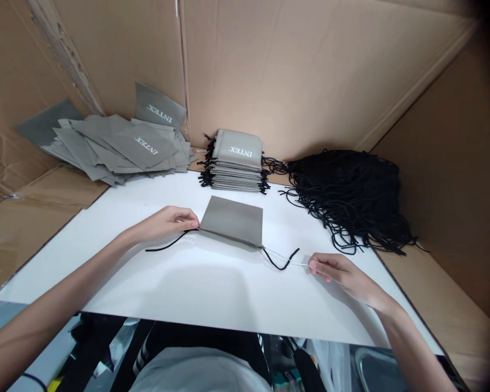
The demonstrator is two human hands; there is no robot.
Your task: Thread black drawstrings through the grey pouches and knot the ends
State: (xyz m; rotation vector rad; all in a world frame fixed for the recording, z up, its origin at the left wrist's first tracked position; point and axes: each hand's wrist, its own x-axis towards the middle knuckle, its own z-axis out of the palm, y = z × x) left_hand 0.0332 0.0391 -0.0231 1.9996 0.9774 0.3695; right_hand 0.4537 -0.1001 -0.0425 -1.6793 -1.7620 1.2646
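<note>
A grey fabric pouch (233, 220) lies flat on the white board in front of me, its plain side up. My left hand (179, 219) pinches the pouch's near left corner between thumb and fingers. A black cord (167, 249) trails from that corner onto the board. From the near right corner another black cord end (278, 267) comes out, curving upward. A thin, pale wire-like threader (298, 263) runs from that corner to my right hand (335, 272), which is closed on its end. Whether the cord is hooked to the threader is unclear.
Behind the pouch stands a neat stack of INTEX pouches (237, 163) with black cords at both sides. Loose grey pouches (122, 144) are heaped at the back left, a pile of black cords (347, 190) at the right. Cardboard walls (294, 71) enclose the white board (204, 288).
</note>
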